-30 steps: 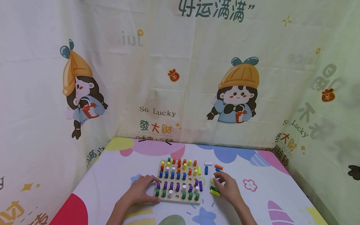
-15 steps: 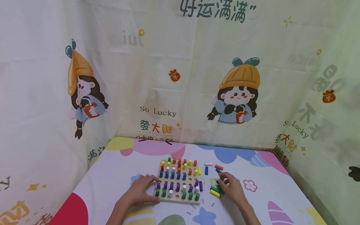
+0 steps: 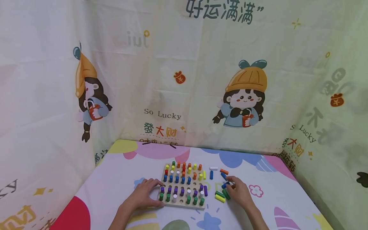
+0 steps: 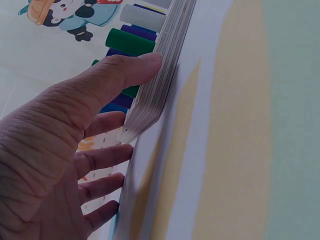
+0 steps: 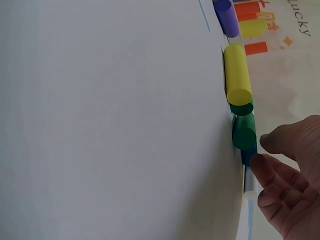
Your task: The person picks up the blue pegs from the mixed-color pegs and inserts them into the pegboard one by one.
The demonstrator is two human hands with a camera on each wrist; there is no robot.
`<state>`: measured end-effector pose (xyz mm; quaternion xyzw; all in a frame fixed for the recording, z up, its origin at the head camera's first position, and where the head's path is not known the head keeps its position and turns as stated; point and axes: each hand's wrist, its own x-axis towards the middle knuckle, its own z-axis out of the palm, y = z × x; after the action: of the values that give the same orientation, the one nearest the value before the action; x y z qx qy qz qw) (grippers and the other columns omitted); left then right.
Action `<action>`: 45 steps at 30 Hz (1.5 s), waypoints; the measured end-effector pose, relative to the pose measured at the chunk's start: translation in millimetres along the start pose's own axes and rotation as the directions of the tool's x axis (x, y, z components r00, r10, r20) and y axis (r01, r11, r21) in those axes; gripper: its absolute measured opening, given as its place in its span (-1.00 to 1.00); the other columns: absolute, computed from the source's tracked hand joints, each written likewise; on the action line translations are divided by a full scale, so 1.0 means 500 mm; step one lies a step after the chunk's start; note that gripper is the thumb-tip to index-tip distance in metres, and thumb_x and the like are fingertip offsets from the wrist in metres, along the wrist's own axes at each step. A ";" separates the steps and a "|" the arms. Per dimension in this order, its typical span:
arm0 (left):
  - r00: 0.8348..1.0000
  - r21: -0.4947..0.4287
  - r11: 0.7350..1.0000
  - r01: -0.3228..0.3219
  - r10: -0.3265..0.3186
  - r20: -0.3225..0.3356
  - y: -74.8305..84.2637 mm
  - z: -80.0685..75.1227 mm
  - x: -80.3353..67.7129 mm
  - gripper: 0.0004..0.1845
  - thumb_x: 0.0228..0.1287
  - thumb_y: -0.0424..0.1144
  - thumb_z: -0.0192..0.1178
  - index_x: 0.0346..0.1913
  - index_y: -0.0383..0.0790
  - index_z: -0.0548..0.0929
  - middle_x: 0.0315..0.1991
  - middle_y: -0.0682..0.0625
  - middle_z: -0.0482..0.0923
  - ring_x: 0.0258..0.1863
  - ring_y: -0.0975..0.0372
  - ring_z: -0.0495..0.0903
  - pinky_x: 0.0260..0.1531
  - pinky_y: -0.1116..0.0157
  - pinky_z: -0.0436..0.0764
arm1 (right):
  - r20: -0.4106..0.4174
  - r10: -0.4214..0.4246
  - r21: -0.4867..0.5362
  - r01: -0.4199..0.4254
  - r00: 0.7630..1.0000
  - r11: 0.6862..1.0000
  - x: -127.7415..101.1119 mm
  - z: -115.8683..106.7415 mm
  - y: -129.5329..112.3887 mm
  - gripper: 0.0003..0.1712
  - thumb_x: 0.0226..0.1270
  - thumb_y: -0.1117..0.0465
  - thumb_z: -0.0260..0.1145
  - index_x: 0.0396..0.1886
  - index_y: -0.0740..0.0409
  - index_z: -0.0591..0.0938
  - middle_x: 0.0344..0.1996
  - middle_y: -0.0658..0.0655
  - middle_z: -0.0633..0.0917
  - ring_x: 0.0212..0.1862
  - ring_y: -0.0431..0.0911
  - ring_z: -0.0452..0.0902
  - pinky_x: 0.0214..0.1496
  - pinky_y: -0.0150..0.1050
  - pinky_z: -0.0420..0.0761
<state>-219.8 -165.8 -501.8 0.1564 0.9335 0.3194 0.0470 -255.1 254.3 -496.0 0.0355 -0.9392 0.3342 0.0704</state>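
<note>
Short blue peg in R hand grip; L hand flat by wooden pegboard.

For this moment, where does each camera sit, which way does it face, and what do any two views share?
Head: worn on the head, facing forward and down at the table, pegboard and printed curtain; both forearms, left hand and right hand show.
Left wrist: low beside the pegboard's edge; the left hand shows, thumb on that edge.
Right wrist: low over the table, facing loose pegs; the right hand's fingertips touch a blue peg.
Shared: head and right wrist both show the yellow peg.
</note>
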 end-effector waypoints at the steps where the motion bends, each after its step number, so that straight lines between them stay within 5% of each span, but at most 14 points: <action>1: 1.000 0.001 1.000 -0.002 0.002 0.000 0.000 0.000 0.000 -0.26 -0.13 0.28 0.58 0.13 0.07 0.60 0.18 -0.05 0.58 0.18 -0.07 0.45 0.20 -0.30 0.43 | 0.007 0.000 -0.007 0.000 1.000 1.000 0.000 -0.001 0.000 -0.65 0.32 0.38 0.39 0.09 0.26 0.66 -0.04 0.20 0.72 -0.31 -0.12 0.55 -0.35 -0.32 0.56; 25: 1.000 -0.002 1.000 0.012 -0.012 0.009 0.001 -0.002 -0.002 -0.26 -0.13 0.26 0.58 0.15 0.08 0.60 0.19 -0.07 0.57 0.17 -0.06 0.45 0.19 -0.31 0.43 | 0.092 -0.031 -0.115 0.042 0.995 0.992 0.003 0.007 0.009 -0.83 0.26 0.43 0.43 -0.16 0.21 0.72 -0.37 0.04 0.59 -0.35 -0.12 0.40 -0.30 -0.24 0.46; 45: 1.000 -0.006 1.000 0.026 -0.025 0.012 0.001 -0.001 -0.004 -0.26 -0.12 0.27 0.58 0.15 0.12 0.59 0.20 -0.05 0.57 0.17 -0.05 0.45 0.17 -0.31 0.45 | 0.085 -0.090 -0.085 0.097 0.992 0.992 -0.007 0.009 0.012 -0.83 0.29 0.54 0.33 -0.25 0.24 0.61 -0.32 0.11 0.46 -0.26 -0.08 0.35 -0.20 -0.21 0.50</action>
<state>-218.0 -166.2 -501.1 0.1462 0.9341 0.3207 0.0571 -252.6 256.3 -503.9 0.0899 -0.9525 0.2868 0.0496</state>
